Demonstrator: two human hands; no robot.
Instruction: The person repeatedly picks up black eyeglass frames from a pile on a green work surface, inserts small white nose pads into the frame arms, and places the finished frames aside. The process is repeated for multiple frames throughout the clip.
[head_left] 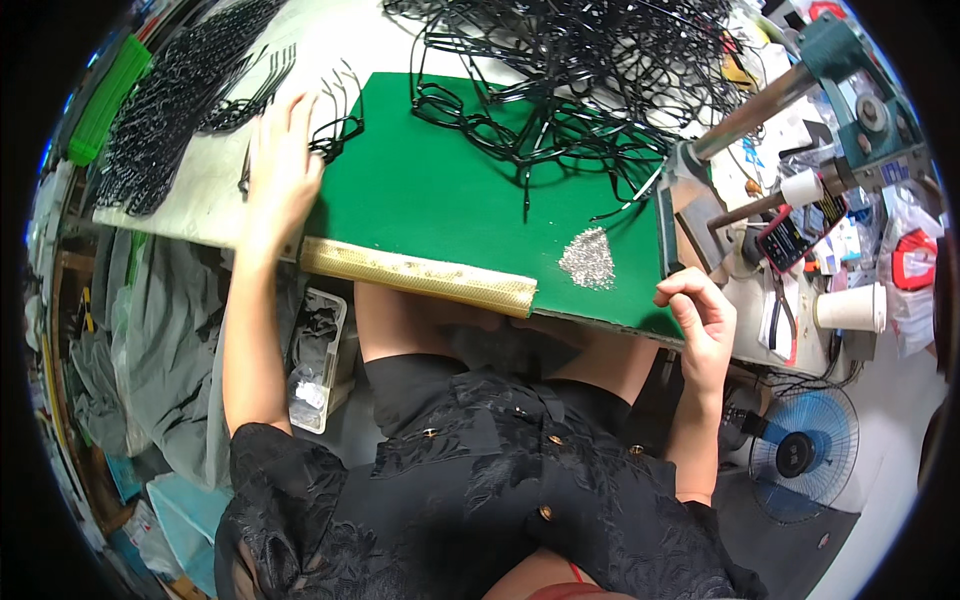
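Left hand [280, 170] spread flat on black eyeglass frames [335, 135] upper left; right hand [700, 310] loosely curled, empty, right of centre.

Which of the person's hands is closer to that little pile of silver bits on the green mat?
The right hand. It is curled at the mat's near edge, just right of and below the silver pile. The left hand lies flat far across the green mat, at its left edge.

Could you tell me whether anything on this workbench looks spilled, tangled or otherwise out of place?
Two things stand out. A small heap of silvery bits lies loose on the green mat, in no container, near the right hand. Behind it, black eyeglass frames sprawl in a tangled pile, unlike the neat rows beyond the left hand.
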